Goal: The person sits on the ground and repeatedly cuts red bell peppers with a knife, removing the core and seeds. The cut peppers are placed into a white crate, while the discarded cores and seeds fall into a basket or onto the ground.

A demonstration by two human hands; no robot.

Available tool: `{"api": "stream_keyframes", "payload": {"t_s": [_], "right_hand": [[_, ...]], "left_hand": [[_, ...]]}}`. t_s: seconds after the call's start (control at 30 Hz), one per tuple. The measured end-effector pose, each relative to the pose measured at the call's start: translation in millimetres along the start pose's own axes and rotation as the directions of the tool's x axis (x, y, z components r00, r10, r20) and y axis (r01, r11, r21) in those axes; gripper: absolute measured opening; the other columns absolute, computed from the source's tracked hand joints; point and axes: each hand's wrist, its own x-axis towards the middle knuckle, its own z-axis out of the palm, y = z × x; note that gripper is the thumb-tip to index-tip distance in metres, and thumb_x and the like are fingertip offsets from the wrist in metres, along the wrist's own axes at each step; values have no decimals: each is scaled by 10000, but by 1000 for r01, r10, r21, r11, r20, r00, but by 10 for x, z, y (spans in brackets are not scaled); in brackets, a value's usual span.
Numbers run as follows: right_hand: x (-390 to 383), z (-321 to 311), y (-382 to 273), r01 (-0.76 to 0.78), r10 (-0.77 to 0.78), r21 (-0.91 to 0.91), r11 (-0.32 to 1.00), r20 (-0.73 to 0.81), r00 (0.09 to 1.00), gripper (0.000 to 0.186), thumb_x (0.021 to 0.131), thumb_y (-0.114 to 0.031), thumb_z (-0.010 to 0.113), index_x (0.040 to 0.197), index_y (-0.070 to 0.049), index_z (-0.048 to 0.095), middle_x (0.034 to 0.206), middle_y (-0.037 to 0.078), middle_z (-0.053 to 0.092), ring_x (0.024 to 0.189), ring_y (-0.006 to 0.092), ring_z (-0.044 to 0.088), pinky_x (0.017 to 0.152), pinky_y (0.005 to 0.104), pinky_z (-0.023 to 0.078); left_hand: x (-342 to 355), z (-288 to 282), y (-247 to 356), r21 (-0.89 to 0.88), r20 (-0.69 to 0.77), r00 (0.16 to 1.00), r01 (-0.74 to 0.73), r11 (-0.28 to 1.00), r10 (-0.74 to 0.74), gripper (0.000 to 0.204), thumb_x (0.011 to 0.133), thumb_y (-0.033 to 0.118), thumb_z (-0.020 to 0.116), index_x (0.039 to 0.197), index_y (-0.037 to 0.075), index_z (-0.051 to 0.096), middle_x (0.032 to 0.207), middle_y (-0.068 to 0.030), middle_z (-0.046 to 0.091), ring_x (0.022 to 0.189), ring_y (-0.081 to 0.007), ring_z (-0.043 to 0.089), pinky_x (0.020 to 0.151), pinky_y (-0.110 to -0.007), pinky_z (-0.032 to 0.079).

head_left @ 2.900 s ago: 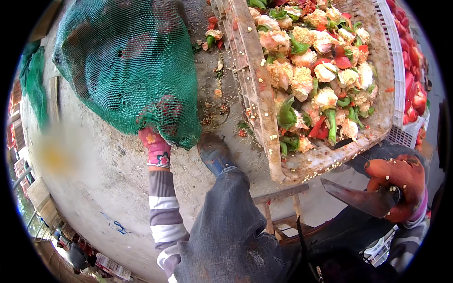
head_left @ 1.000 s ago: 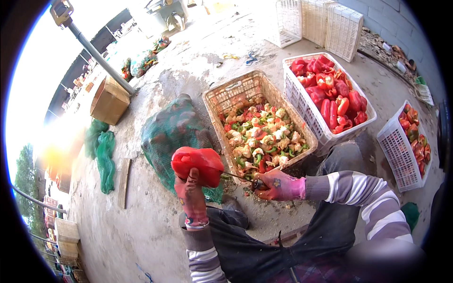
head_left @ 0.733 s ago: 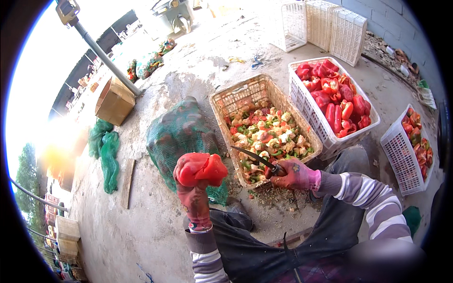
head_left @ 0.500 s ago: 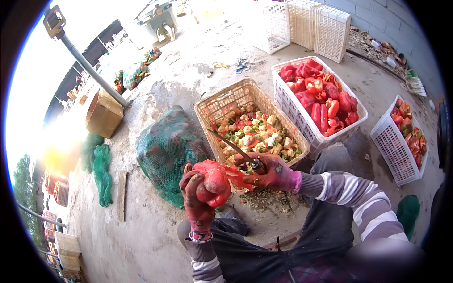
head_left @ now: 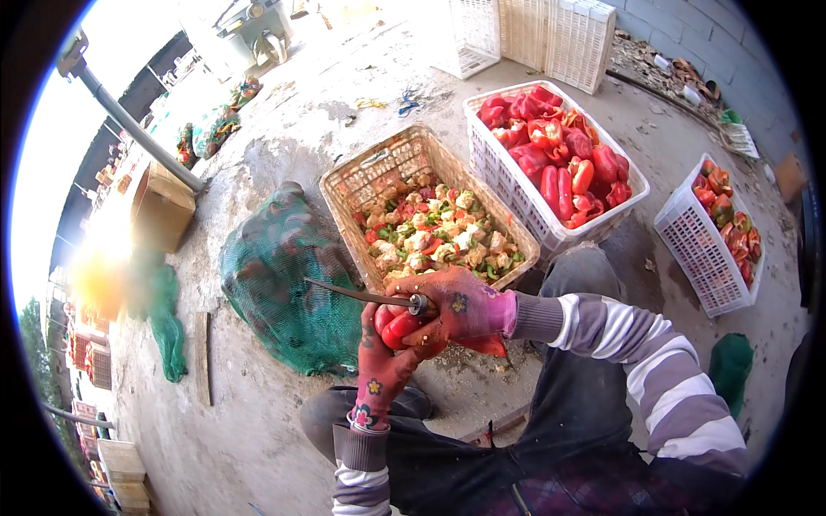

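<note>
In red flowered gloves, both my hands meet above my lap. My left hand is closed round a red pepper from below and the left. My right hand grips a knife against the pepper; its blade points left across the top. A red pepper piece sticks out beneath my right hand. Just beyond them stands a dirty cream crate holding pale pepper cores and green and red scraps. To its right, a white crate is heaped with red peppers, some visibly cut open.
A green net sack with dark round contents lies left of the scrap crate. Another white crate of reddish peppers stands at far right. Stacked white crates stand at the back. A cardboard box and a plank lie left.
My hands have come together over the pepper, and the knife has shifted left and lower. The torn-open red flesh stretched between my hands no longer shows. The whole view has shifted slightly.
</note>
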Motion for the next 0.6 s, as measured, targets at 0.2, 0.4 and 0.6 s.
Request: {"api": "stream_keyframes", "payload": {"t_s": [0.2,0.4,0.6], "right_hand": [[51,-59,185,-90,92,-25,996,78,993,458,710,-400,757,948,-29,635,748,140,652,687,237,645,656,319,507],[58,-151,252,-491,335,606,626,360,871,238,815,-291,701,802,-61,641,636,-18,591,530,26,486,453,194,362],[17,-3,392,-504,433,815,284,360,826,246,846,-319,668,791,-86,611,580,-33,538,449,50,456,407,189,332]], "left_hand": [[-43,-74,-6,150,18,1000,-25,988,22,509,782,145,622,1243,37,435,1124,-84,558,1030,-163,542,919,-292,443],[-52,-164,20,-131,-20,994,102,986,-106,425,788,118,627,1178,13,493,1075,-70,581,985,-159,567,871,-287,463],[3,-179,-20,-282,-164,985,11,959,-59,405,789,115,616,1163,5,507,1022,-72,603,925,-171,597,829,-293,478]]}}
